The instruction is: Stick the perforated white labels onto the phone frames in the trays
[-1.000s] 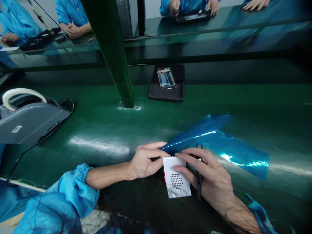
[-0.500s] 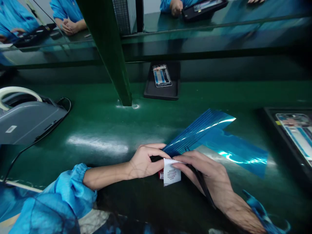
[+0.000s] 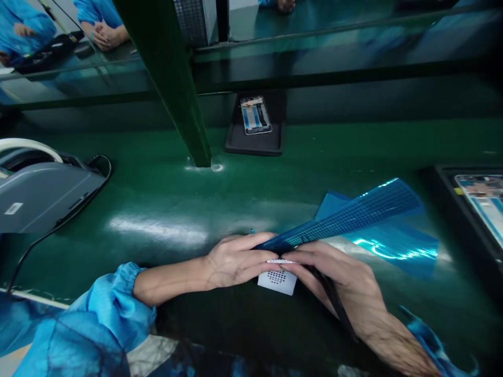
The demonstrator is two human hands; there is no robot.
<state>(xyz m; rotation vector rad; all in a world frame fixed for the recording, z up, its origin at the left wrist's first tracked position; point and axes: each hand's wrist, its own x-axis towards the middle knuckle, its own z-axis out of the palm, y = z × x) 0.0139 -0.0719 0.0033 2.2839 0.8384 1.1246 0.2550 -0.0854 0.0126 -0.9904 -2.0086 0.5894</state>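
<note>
My left hand (image 3: 231, 262) is closed, thumb and fingers pinching the edge of a white sheet with black dots (image 3: 277, 281) and the near end of a blue film strip covered in rows of dots (image 3: 353, 214). The strip rises away to the right in a curl. My right hand (image 3: 346, 277) is closed on the same white sheet, fingertips almost meeting the left ones. A thin black tool, apparently tweezers (image 3: 338, 306), lies along its palm. More plain blue film (image 3: 408, 246) rests on the bench behind my right hand.
A black tray (image 3: 255, 145) with an opened phone (image 3: 255, 115) stands behind, beside a green post (image 3: 176, 94). Another black tray (image 3: 436, 183) with a phone part (image 3: 485, 204) is at right. A grey tape dispenser (image 3: 47, 193) and cable stand left. Co-workers' hands (image 3: 106, 36) show beyond.
The dotted blue strip has swung right and lifted into a narrower curl. The white sheet has folded at my fingertips, its flap tilting. A co-worker's tray at the top has moved right.
</note>
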